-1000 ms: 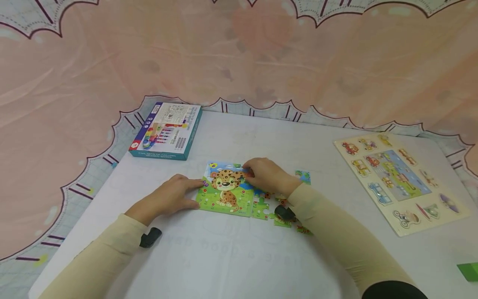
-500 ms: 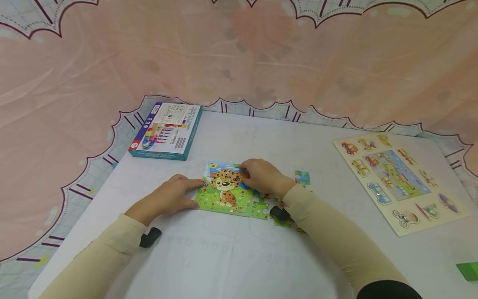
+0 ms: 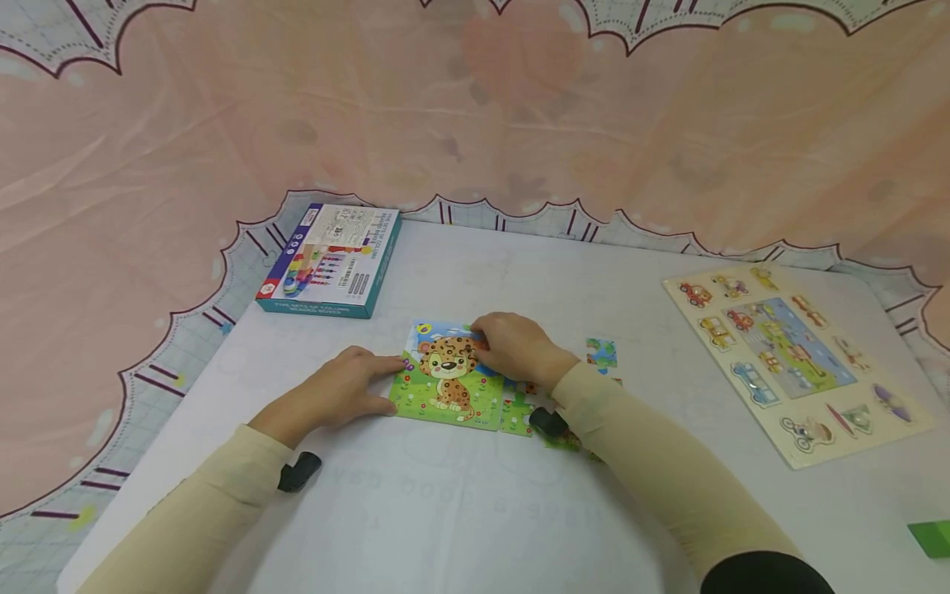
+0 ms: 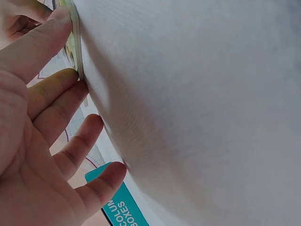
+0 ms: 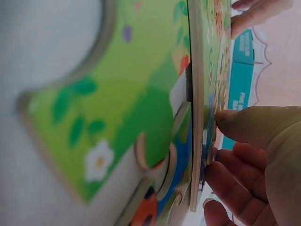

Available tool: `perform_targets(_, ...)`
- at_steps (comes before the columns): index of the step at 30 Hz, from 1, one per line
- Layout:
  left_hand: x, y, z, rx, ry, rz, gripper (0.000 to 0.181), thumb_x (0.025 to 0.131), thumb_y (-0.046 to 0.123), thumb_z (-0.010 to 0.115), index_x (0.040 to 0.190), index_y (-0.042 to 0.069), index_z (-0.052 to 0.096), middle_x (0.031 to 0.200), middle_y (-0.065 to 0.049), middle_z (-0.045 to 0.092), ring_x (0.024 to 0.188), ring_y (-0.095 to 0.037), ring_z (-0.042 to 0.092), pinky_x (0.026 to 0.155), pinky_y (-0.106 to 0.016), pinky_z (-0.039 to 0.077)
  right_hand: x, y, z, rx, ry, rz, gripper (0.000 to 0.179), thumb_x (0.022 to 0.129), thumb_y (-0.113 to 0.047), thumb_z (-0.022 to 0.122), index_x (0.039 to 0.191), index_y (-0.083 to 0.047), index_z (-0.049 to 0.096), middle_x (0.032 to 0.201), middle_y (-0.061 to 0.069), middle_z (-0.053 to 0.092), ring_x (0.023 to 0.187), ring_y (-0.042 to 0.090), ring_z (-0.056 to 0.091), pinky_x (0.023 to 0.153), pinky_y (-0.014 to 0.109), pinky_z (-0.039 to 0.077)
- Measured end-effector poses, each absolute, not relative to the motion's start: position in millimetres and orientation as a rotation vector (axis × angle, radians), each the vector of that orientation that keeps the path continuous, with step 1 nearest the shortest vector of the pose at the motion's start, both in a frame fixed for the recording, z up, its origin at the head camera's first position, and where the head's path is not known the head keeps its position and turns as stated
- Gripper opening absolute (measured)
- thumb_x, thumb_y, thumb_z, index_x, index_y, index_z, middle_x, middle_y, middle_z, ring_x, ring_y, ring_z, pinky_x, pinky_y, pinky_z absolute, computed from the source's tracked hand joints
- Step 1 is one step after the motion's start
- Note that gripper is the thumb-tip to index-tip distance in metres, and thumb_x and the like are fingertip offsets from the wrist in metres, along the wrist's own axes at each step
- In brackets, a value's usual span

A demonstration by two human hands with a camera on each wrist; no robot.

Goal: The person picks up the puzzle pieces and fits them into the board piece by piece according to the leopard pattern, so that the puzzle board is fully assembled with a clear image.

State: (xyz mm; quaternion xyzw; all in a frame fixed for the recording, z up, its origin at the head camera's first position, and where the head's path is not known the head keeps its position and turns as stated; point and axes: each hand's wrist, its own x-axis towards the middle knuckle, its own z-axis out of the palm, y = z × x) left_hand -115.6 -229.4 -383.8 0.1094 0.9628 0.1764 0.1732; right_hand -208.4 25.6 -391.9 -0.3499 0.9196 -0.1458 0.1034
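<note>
A leopard jigsaw puzzle (image 3: pixel 449 379) lies on the white table, its board edge seen from the side in the right wrist view. My left hand (image 3: pixel 341 388) rests against the puzzle's left edge, thumb at the lower corner and forefinger above it; the other fingers (image 4: pixel 77 141) are spread loosely. Over the upper right corner, my right hand (image 3: pixel 519 351) pinches a puzzle piece (image 5: pixel 212 136) between thumb and curled fingers, mostly hidden by the hand. Loose pieces (image 3: pixel 516 412) with green grass and flowers lie just right of the board.
A blue-green piece (image 3: pixel 601 352) lies beyond the right wrist. A teal-sided box (image 3: pixel 334 260) stands at the back left, a wooden picture board (image 3: pixel 797 363) at the right. A green object (image 3: pixel 930 539) shows at the right edge. A patterned curtain (image 3: pixel 445 107) hangs behind.
My right hand has moved a little left over the puzzle's upper right part, and the dark gap by the leopard's ear no longer shows. The left hand has stayed in place.
</note>
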Motion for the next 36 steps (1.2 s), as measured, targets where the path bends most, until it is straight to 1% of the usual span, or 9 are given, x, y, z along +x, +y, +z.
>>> perform_targets(6,-115,-230,-385,0.299,2.730,0.495,0.067,0.084,0.028,0.082,0.144,0.014,0.057,0.136,-0.012,0.059,0.125,-0.035,0.046,0.104,-0.055,0.042,-209,21,-393,-1.048,2.714,-0.432,0.025,0.097,-0.019,0.063,0.118,-0.005,0.067,0.097,0.002,0.063,0.082,0.019,0.053,0.077,0.034,0.047)
perform_targets(12,-115,-230,-386,0.298,2.730,0.494,0.067,0.084,0.027,0.083,0.145,0.014,0.056,0.136,-0.011,0.059,0.126,-0.035,0.045,0.104,-0.055,0.042,-208,18,-392,-1.042,2.718,-0.414,0.024,0.098,-0.019,0.062,0.117,-0.006,0.068,0.097,0.002,0.063,0.081,0.018,0.053,0.075,0.034,0.047)
perform_targets(18,-116,-231,-386,0.321,2.732,0.492,0.067,0.084,0.028,0.082,0.144,0.013,0.056,0.136,-0.011,0.060,0.125,-0.035,0.046,0.103,-0.055,0.043,-207,15,-389,-1.027,2.714,-0.381,0.017,0.098,-0.021,0.063,0.109,-0.008,0.066,0.089,0.001,0.058,0.079,0.019,0.051,0.071,0.034,0.043)
perform_targets(21,-116,-231,-387,0.329,2.734,0.490,0.067,0.084,0.028,0.082,0.144,0.013,0.056,0.136,-0.011,0.060,0.124,-0.035,0.046,0.103,-0.055,0.043,-207,13,-389,-1.012,2.718,-0.360,0.022,0.098,-0.022,0.064,0.114,-0.007,0.067,0.092,0.002,0.060,0.081,0.019,0.053,0.073,0.034,0.045)
perform_targets(26,-117,-231,-387,0.325,2.732,0.492,0.067,0.084,0.028,0.082,0.145,0.014,0.056,0.136,-0.011,0.060,0.125,-0.035,0.046,0.104,-0.055,0.042,-206,10,-389,-0.990,2.729,-0.331,0.035,0.098,-0.025,0.064,0.128,-0.006,0.065,0.107,0.005,0.066,0.089,0.020,0.058,0.083,0.037,0.051)
perform_targets(29,-117,-230,-386,0.314,2.727,0.495,0.067,0.085,0.028,0.082,0.145,0.014,0.056,0.136,-0.011,0.059,0.126,-0.036,0.045,0.104,-0.055,0.042,-206,9,-389,-0.988,2.732,-0.319,0.038,0.098,-0.025,0.064,0.130,-0.005,0.064,0.112,0.006,0.067,0.093,0.020,0.060,0.086,0.037,0.052)
perform_targets(36,-117,-230,-385,0.312,2.726,0.489,0.065,0.085,0.029,0.082,0.144,0.015,0.057,0.134,-0.011,0.060,0.124,-0.035,0.046,0.102,-0.055,0.043,-207,7,-390,-0.999,2.734,-0.304,0.037,0.099,-0.025,0.064,0.130,-0.005,0.064,0.114,0.006,0.067,0.095,0.020,0.060,0.087,0.037,0.052)
